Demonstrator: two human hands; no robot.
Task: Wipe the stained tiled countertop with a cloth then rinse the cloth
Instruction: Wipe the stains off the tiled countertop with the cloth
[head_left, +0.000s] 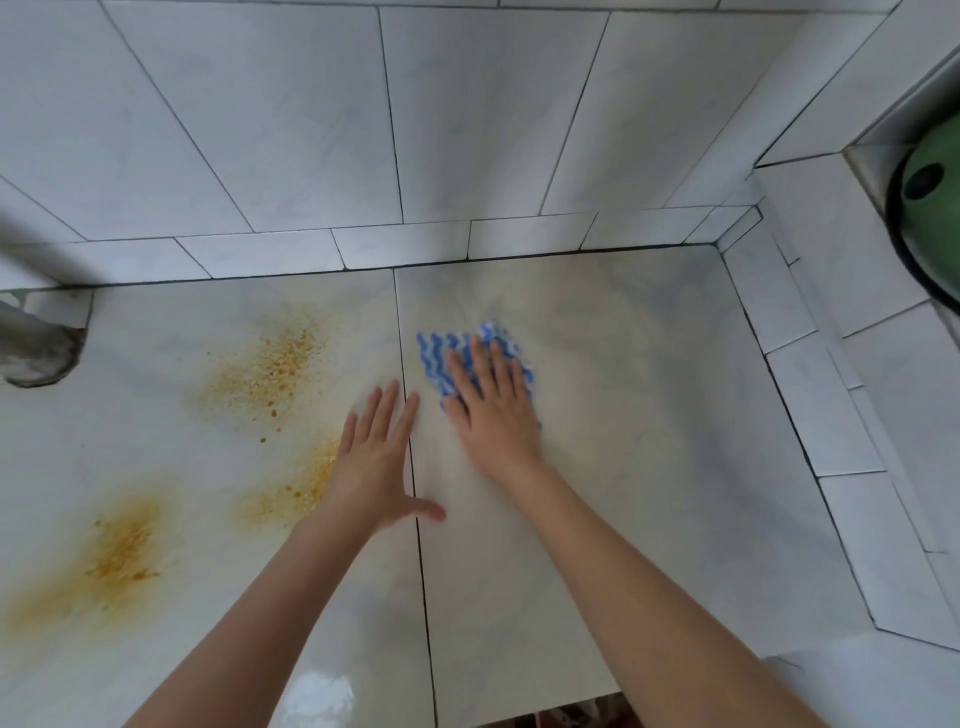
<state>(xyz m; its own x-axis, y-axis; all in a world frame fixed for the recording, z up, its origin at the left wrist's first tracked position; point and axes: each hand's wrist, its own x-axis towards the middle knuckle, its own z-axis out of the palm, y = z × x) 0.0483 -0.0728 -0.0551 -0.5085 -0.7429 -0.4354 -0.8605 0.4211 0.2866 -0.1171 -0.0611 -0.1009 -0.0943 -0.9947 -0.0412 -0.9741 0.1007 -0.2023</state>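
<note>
A pale tiled countertop (623, 415) fills the view. Orange-yellow stains mark its left tile: one patch (270, 369) toward the back, one (296, 488) beside my left wrist, one (122, 551) at the near left. A blue-and-white wavy-striped cloth (441, 353) lies flat on the right tile. My right hand (493, 405) presses down on the cloth with fingers spread. My left hand (379, 457) rests flat on the counter just left of it, across the grout line, holding nothing.
White tiled walls rise behind and to the right of the counter. A grey pipe (31, 343) enters the counter at the far left. A green round object (935, 171) sits on a ledge at the upper right. The counter's front edge runs along the bottom.
</note>
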